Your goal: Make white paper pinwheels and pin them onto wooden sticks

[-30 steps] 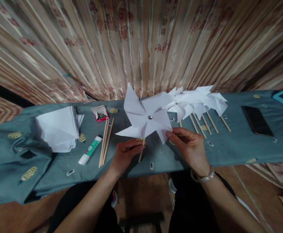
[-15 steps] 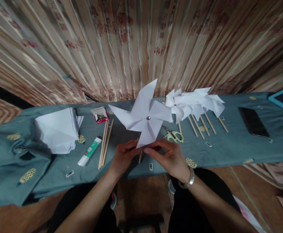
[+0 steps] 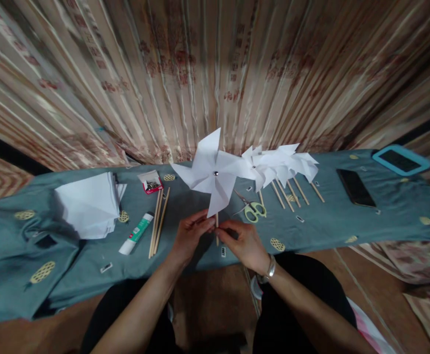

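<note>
A pleated, printed curtain (image 3: 200, 73) is seen hung beyond the held pinwheel (image 3: 205, 179). Beneath that pinwheel, the bench (image 3: 322, 221) is covered with blue-green cloth patterned with yellow motifs. To its right, a group of white pinwheels (image 3: 281, 164) is laid in an overlapping row, sticks directed toward the near edge; whether the held pinwheel is touched by the nearest one cannot be told. Well to its left, a stack of white paper (image 3: 87, 204) is placed, edges unevenly aligned.

The held pinwheel itself is kept above the middle of the bench, face turned up toward the viewer, its stick pinched below the blades. The stick is gripped from the left by the fingers of the left hand (image 3: 187, 238) and from the right, slightly lower, by those of the right hand (image 3: 246, 245); some fingers are hidden.

Far to its right, a blue-framed device (image 3: 401, 161) and, closer in, a dark phone (image 3: 355, 188) are noted. Near its right side, green-handled scissors (image 3: 255, 210) are laid. On its left, loose sticks (image 3: 161, 223), a glue stick (image 3: 137, 233) and an opened red-and-white box (image 3: 155, 190) containing small metal fasteners (image 3: 151, 185) are recorded. A shiny metal stud (image 3: 216, 173) is fixed at its centre.
</note>
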